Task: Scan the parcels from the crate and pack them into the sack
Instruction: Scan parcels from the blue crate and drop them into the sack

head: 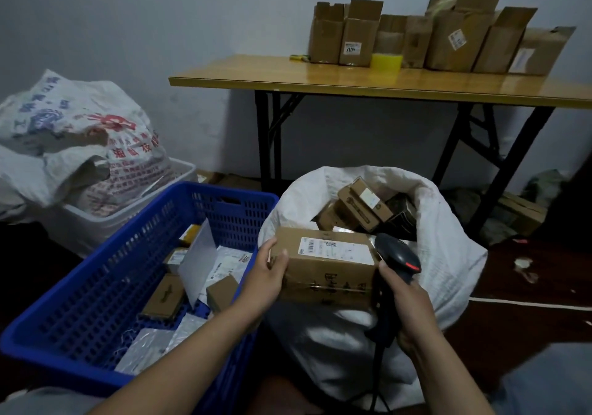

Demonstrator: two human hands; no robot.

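Over the box-filled sack [448,270], left hand [267,275] grips a parcel [326,269], right hand [408,302] the scanner [397,254].

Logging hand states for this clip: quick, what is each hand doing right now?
Left hand: grips the left end of the cardboard parcel.
Right hand: fingers curled round the barcode scanner.

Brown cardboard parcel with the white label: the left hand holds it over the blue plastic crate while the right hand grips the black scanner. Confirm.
Wrong place. The head view shows the brown cardboard parcel over the open white woven sack, not the blue plastic crate beside it. The left hand does hold it, and the right hand does grip the black handheld scanner.
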